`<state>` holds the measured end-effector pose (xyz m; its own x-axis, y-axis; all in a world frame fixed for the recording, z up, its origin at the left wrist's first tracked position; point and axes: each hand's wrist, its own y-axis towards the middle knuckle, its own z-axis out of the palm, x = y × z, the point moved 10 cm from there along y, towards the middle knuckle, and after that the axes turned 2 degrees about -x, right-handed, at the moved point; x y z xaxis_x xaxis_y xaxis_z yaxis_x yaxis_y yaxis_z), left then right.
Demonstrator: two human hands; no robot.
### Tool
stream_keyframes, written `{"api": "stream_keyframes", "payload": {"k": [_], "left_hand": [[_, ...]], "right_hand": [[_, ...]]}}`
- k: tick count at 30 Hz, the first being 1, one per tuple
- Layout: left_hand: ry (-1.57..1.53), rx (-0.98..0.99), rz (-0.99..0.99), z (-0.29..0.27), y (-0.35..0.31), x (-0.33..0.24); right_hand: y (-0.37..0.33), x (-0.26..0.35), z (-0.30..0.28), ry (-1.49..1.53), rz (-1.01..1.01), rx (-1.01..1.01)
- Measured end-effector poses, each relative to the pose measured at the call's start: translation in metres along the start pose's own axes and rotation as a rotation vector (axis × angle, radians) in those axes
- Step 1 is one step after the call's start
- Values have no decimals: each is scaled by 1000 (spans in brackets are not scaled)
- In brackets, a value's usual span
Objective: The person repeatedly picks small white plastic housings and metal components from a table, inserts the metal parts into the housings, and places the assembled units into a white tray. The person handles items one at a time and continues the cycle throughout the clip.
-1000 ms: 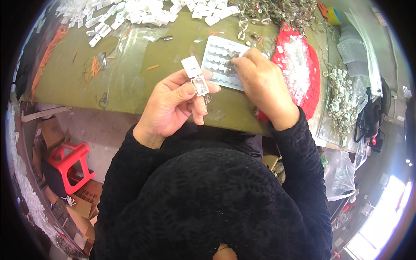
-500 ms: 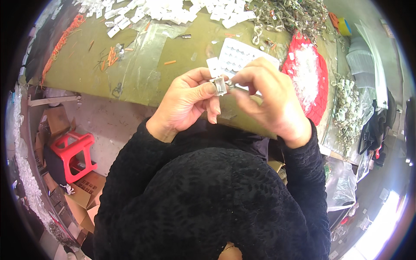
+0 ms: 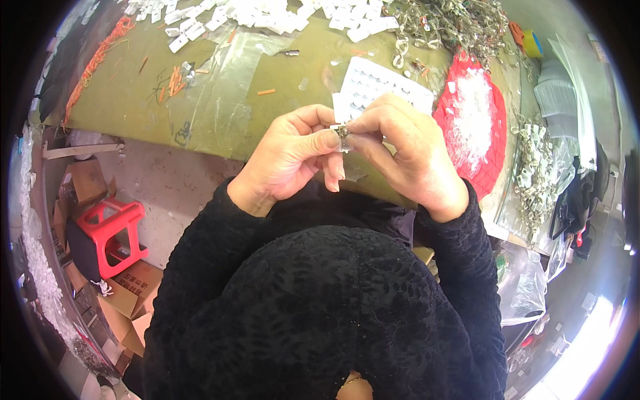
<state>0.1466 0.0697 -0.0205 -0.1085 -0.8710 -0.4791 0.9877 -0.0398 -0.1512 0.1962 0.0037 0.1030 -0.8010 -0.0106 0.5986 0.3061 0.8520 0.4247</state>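
Over the table's near edge, a small white plastic case [image 3: 338, 111] with a raised lid is pinched between the thumb and fingers of my left hand [image 3: 288, 152]. The thumb and forefinger of my right hand [image 3: 415, 150] close together at the case's open side. A small dark and metallic part shows between the fingertips there; its kind is too small to make out. Just beyond my hands lies a white sheet [image 3: 385, 83] with rows of round pieces, partly covered by my right hand.
White plastic pieces [image 3: 257, 15] are heaped at the far side, beside a tangle of wired parts [image 3: 453, 25]. A red cloth [image 3: 495, 127] with clear plastic bits lies right. Orange scraps [image 3: 175, 81] dot the green tabletop [image 3: 220, 110]. A red stool [image 3: 113, 230] stands lower left.
My right hand has moved in, bringing its fingertips against the case. The case has shifted slightly right, and a dark metallic part now shows at its open side.
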Motion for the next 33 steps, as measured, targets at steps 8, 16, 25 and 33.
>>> {"api": "stream_keyframes", "payload": {"k": [8, 16, 25, 33], "left_hand": [[172, 2, -102, 5, -9, 10], [186, -34, -243, 5, -32, 20], [144, -135, -22, -2, -31, -9], [104, -177, -65, -5, -31, 0]], "right_hand": [[-14, -27, 17, 342, 442, 215], [-49, -43, 43, 807, 818, 252], [-17, -43, 21, -420, 172, 21], [-6, -21, -4, -29, 181, -75]]}}
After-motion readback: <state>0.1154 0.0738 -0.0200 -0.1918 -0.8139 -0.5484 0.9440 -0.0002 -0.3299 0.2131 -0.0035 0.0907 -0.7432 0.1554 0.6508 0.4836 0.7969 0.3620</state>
